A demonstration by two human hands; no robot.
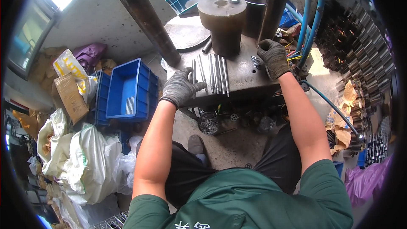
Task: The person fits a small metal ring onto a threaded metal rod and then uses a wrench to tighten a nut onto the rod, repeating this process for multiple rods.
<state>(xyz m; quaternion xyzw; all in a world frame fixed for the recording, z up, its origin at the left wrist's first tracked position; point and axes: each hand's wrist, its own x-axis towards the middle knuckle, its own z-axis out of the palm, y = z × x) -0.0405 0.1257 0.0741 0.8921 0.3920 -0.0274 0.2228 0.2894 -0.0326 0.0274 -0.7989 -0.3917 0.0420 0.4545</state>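
My left hand, in a grey work glove, is at the left front of a metal press table. Its fingers and thumb are spread around a thin metal rod, with the thumb lying across it. More steel rods lie side by side just to the right, pointing away from me. My right hand, in a darker glove, is at the table's right side with its fingers curled; anything inside them is hidden. Small bearings lie beside its fingertips.
A stepped metal cylinder with a bearing ring on top stands behind the rods, between two dark posts. Blue hoses hang at right. Blue crates and white sacks sit left; stacked metal tubes stand far right.
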